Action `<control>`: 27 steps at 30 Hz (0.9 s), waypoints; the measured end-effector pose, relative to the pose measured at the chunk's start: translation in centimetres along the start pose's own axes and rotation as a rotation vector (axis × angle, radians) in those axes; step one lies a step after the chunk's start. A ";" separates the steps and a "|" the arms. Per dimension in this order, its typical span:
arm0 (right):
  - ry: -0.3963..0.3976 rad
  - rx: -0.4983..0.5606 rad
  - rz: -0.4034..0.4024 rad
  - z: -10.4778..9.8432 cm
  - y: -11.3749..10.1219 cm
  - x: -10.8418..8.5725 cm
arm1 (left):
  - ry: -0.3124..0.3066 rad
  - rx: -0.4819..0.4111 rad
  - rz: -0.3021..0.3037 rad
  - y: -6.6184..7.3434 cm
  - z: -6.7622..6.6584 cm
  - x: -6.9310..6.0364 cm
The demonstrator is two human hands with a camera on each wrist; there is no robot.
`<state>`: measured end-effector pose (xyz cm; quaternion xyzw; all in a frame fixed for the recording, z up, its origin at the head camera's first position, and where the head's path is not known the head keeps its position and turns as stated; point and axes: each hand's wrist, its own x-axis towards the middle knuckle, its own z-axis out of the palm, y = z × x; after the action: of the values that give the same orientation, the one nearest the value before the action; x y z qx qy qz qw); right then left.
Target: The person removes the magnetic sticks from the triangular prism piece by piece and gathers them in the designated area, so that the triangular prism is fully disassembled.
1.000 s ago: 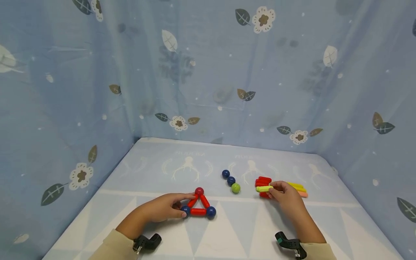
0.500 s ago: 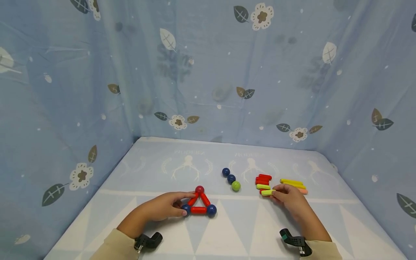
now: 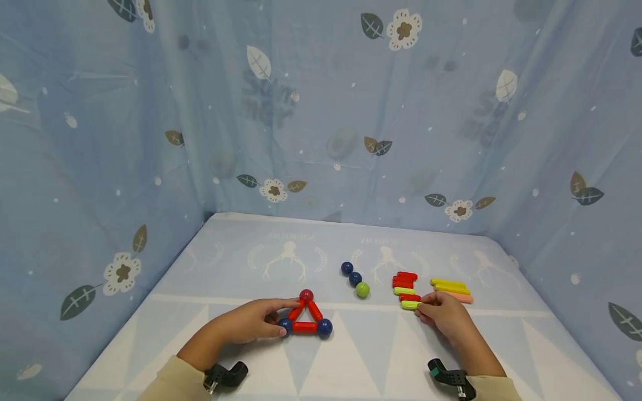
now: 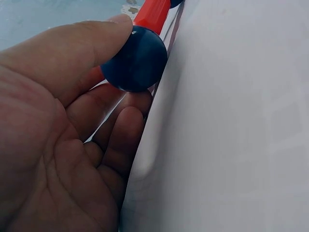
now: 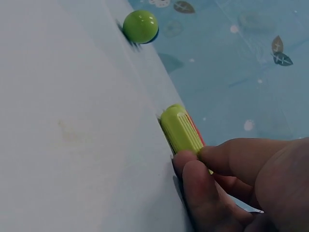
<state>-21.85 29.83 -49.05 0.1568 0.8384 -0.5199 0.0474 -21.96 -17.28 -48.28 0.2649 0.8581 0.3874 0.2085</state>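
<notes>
A triangle of red rods (image 3: 304,327) with a red ball (image 3: 306,296) at its top and blue balls (image 3: 324,327) at its lower corners lies on the table. My left hand (image 3: 258,321) grips its left side, thumb on the near-left blue ball (image 4: 135,60). At the right, my right hand (image 3: 448,318) pinches the right end of a yellow-green rod (image 3: 411,305), which lies just in front of a red rod (image 3: 409,298). In the right wrist view the thumb and fingers hold that rod (image 5: 181,128) at its near end.
Two blue balls (image 3: 355,279) and a green ball (image 3: 363,289) form a line between the hands. Behind the held rod lie several red rods (image 3: 404,280) and another yellow-green rod (image 3: 403,291). Yellow rods (image 3: 448,284) and an orange rod (image 3: 462,297) lie behind my right hand.
My right hand has moved toward the near edge with the yellow-green rod, from over the red rods to in front of them. My left hand has stayed on the triangle.
</notes>
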 end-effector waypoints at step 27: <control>-0.365 -0.278 -0.356 6.6 -5.3 -5.1 | 0.006 -0.007 0.018 0.1 0.1 -0.5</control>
<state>-19.28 20.69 -46.33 -0.0972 0.8935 -0.4198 0.1266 -21.49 -17.45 -48.23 0.2709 0.8547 0.3932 0.2035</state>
